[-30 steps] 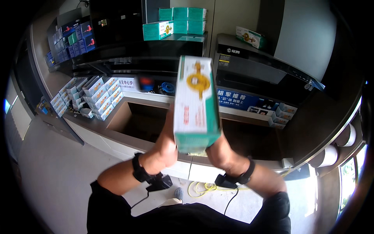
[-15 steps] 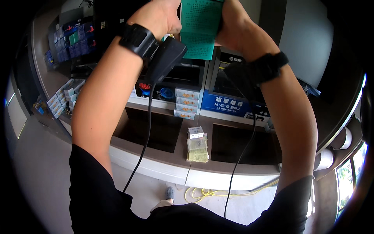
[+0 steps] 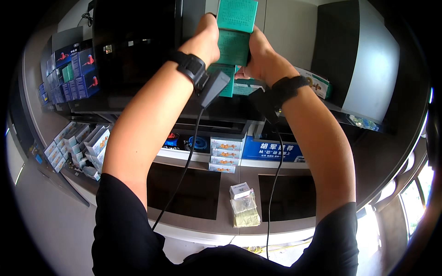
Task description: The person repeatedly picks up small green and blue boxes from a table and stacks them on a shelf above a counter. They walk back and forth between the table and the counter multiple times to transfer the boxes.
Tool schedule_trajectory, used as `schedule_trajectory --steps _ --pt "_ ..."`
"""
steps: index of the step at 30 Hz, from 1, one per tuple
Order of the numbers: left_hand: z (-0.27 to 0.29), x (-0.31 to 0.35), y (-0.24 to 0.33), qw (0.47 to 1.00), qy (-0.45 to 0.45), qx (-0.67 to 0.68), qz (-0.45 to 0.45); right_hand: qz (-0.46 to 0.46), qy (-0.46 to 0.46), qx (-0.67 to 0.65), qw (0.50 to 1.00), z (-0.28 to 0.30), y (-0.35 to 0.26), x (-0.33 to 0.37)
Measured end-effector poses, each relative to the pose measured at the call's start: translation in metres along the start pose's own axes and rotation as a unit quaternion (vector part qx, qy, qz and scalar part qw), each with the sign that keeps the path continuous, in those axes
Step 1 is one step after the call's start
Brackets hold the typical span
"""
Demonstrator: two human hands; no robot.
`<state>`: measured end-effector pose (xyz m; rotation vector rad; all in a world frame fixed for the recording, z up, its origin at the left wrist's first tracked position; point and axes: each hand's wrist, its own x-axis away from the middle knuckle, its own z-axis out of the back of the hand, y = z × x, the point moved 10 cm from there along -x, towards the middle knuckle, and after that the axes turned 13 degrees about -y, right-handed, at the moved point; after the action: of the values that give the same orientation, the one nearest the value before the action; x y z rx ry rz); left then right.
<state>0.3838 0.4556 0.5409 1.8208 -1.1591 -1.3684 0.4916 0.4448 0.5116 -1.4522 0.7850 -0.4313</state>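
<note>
With both arms stretched overhead, the left hand (image 3: 206, 34) and right hand (image 3: 258, 57) clamp their fingers around a green box (image 3: 234, 46).

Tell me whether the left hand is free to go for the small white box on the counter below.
Probably not yet. The left hand is raised high, gripping the green box together with the right hand. The small white box lies uncovered far below.

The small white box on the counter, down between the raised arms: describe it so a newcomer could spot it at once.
Start at the long counter with two dark panels. On the pale strip between them, below a stack of white-and-orange cartons, sits the small white box. It rests at the top edge of a clear plastic packet, and unlike the stacked cartons it stands alone and is tilted.
</note>
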Motion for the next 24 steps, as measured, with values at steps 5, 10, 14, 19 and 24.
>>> schedule_trajectory --steps 5,10,14,19,24 --pt "0.022 0.001 0.001 0.989 0.092 -0.016 -0.113 0.031 0.015 -0.025 0.999 0.022 0.009 -0.036" --pt "-0.024 0.049 0.033 0.98 -0.077 -0.089 -0.161 0.166 0.015 0.032 0.985 0.038 -0.013 -0.032" --pt "-0.033 0.035 0.052 0.959 -0.095 -0.174 -0.205 0.211 -0.157 0.011 0.965 -0.013 -0.036 -0.041" --pt "-0.042 0.022 0.081 0.944 -0.112 -0.187 -0.246 0.232 -0.164 0.044 0.958 -0.028 -0.062 -0.029" --pt "-0.065 0.011 0.118 0.915 -0.147 -0.216 -0.309 0.249 -0.189 0.079 0.947 -0.025 -0.113 -0.065"
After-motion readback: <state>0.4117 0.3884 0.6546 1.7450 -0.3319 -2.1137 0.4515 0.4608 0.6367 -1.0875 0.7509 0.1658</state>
